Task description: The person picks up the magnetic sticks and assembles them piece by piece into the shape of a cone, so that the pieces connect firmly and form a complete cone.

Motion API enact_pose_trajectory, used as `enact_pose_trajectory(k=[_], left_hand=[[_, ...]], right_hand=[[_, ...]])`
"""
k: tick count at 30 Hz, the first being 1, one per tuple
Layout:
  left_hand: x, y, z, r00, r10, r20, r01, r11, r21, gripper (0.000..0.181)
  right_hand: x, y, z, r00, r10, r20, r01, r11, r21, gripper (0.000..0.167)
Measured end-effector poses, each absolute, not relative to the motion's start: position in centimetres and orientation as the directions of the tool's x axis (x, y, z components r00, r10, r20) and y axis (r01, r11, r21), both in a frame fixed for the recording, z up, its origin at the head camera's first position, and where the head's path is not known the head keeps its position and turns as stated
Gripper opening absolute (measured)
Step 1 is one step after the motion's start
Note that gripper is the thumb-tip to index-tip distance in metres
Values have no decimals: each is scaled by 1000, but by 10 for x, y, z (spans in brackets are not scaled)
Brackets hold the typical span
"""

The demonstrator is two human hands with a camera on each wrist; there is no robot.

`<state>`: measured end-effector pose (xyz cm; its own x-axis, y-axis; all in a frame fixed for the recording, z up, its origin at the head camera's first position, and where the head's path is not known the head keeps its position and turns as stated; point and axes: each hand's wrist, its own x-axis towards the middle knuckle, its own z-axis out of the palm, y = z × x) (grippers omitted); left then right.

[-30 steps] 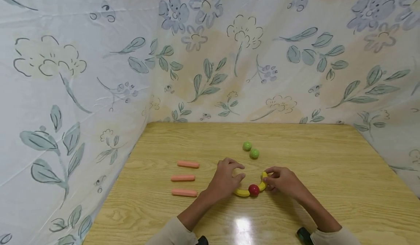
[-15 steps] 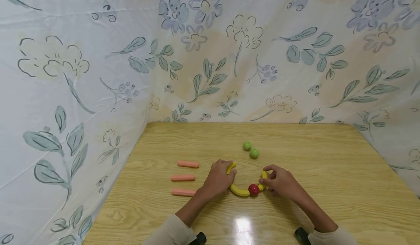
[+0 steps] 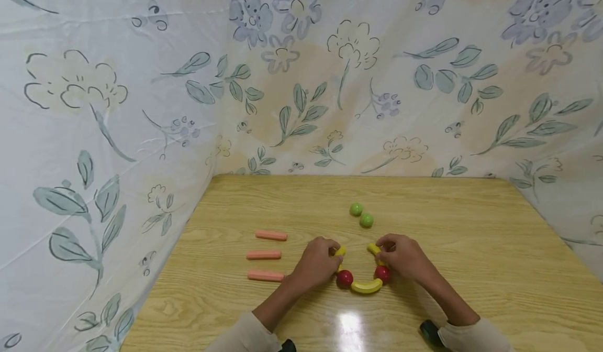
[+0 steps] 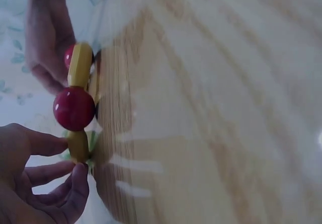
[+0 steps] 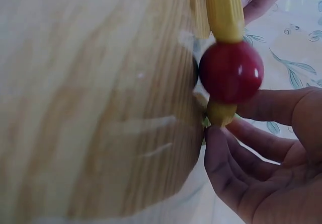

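On the wooden table, yellow toy bananas and two red balls touch end to end in a U-shaped row. My left hand [image 3: 317, 262] pinches the left toy banana [image 4: 78, 146] between thumb and fingertips. At the other arm of the U, my right hand [image 3: 406, 257] pinches the right toy banana [image 3: 374, 248]. The left red ball [image 3: 345, 278] and right red ball [image 3: 382, 274] sit at the corners, with a middle toy banana [image 3: 367, 287] between them. My fingers partly cover both outer bananas. Whether the pieces are joined cannot be told.
Two green balls [image 3: 356, 209] lie behind the U. Several pink-orange sticks, the nearest one [image 3: 266, 275] beside my left forearm, lie in a column at left. A floral cloth [image 3: 301, 79] hangs behind the wooden table [image 3: 447, 205] and along its left side.
My left hand has taken hold of a toy banana. The row has shifted right and turned, and a second red ball now shows at its left corner. The right hand keeps its pinch.
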<state>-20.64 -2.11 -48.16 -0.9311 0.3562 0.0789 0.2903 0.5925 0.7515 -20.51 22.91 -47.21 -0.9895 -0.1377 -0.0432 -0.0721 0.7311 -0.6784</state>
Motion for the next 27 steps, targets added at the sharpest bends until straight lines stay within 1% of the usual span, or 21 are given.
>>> enact_pose_trajectory(k=[4, 8, 18, 27], left_hand=[[-203, -15, -481, -932, 361, 47, 267, 590, 762, 29], [-203, -10, -482, -930, 365, 47, 271, 595, 757, 29], [-209, -11, -482, -933, 353, 66, 286, 621, 730, 25], [-211, -10, -481, -929, 362, 78, 302, 618, 726, 26]], right_hand=[[-209, 227, -472, -987, -160, -33, -98, 740, -665, 21], [-211, 225, -473, -983, -183, -21, -122, 730, -673, 20], [-204, 227, -472, -985, -171, -35, -100, 720, -687, 21], [-201, 228, -471, -986, -162, -41, -87, 706, -703, 23]])
